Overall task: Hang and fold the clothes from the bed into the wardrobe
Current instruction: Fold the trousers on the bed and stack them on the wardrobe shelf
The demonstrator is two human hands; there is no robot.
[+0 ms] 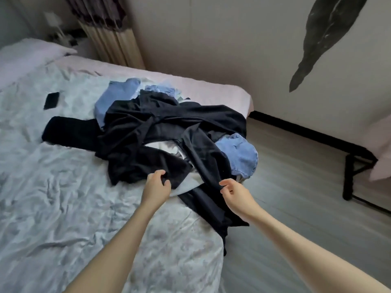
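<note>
Dark clothes (160, 123) heaped on bed (63, 187)

No readable text anywhere

The dark clothes (169, 132) and blue jeans (239, 157) piled on the bed (53, 187) show no legible label, brand or number, and the black phone (51, 100) lying on the sheet shows a blank face.
</note>
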